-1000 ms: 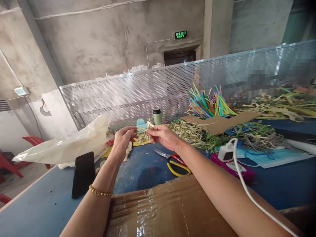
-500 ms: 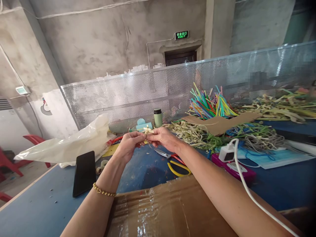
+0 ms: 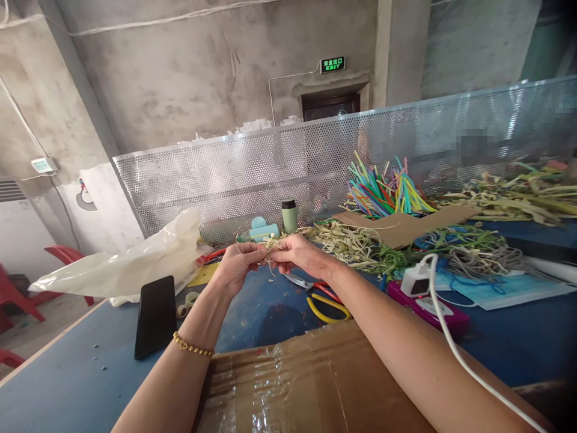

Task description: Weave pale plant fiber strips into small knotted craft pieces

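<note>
Pale straw-coloured strips (image 3: 271,243), small and knotted-looking, are pinched between my two hands above the blue table (image 3: 265,307). My left hand (image 3: 241,264) grips them from the left with thumb and fingers closed. From the right, my right hand (image 3: 300,257) pinches the same piece, its fingertips nearly touching the left ones. Thin loose ends stick out above and below the fingers. Just under my right hand lie scissors (image 3: 300,281) with red handles, partly hidden by the forearm, and a yellow-handled tool (image 3: 327,310).
Dried strips (image 3: 351,243) and colourful pipe cleaners (image 3: 387,192) lie to the right, with a purple power strip (image 3: 428,307) and white cable nearer. A phone (image 3: 155,316) and plastic bag (image 3: 135,261) are left. Cardboard (image 3: 288,391) covers the front; a green bottle (image 3: 289,218) stands behind.
The strips have turned in my fingers, and thin ends now hang below them. Both hands stay almost in place, still pinching; the view has shifted very slightly.
</note>
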